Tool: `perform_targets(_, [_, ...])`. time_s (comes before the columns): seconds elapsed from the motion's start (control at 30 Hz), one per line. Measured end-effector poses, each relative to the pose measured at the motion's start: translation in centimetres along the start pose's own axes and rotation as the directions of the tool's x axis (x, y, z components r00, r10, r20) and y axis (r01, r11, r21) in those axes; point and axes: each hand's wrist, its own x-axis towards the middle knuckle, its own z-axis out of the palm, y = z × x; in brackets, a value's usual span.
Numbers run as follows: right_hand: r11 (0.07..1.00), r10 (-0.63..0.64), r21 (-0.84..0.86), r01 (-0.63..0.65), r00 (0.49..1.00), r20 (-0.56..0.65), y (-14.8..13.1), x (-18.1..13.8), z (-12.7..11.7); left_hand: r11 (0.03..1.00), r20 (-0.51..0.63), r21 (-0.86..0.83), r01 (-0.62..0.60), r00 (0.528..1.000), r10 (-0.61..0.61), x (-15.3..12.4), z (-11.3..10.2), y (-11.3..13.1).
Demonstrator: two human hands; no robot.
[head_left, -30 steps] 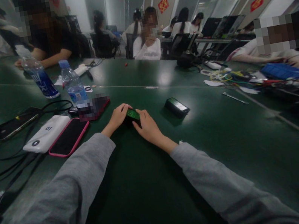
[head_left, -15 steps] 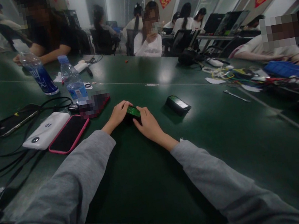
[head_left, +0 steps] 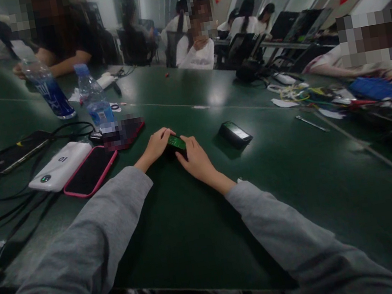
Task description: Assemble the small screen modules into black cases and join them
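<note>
Between my two hands is a small dark block with a green, marked top face point(head_left: 176, 143); its exact kind does not show. My left hand point(head_left: 158, 146) is closed on its left end, fingers over the top edge. At the opposite end, my right hand point(head_left: 196, 159) grips it with the thumb on the near side. My fingers hide both ends of the block. To the right of my right hand, a black box with a shiny top point(head_left: 236, 134) rests apart on the green table point(head_left: 194, 227).
On the left lie a pink-cased phone point(head_left: 91, 171), a white power bank point(head_left: 61, 166), a dark phone point(head_left: 18, 151) and black cables. Two plastic bottles, one blue-labelled point(head_left: 49, 91) and one clear point(head_left: 94, 96), stand behind. Wires and a blue pouch point(head_left: 381, 87) lie right; people sit around.
The whole view has shifted slightly. Both hands keep their hold on the green-topped block, which shows no clear movement on the table.
</note>
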Motion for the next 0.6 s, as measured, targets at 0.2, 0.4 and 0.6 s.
perform_targets(0.2, [1.000,-0.008,0.007,0.008,1.000,-0.010,0.16,-0.04,0.08,1.000,0.001,0.002,-0.001,1.000,0.001,-0.02,-0.04,0.18])
perform_targets(0.4, [1.000,-0.012,0.008,0.012,1.000,-0.019,0.18,-0.15,-0.02,0.999,0.005,-0.008,0.034,0.999,-0.034,0.09,-0.01,-0.05])
perform_targets(0.6, [1.000,-0.008,0.021,0.008,1.000,-0.020,0.09,-0.11,-0.16,0.999,0.013,-0.013,0.041,0.999,-0.041,0.11,-0.11,-0.02])
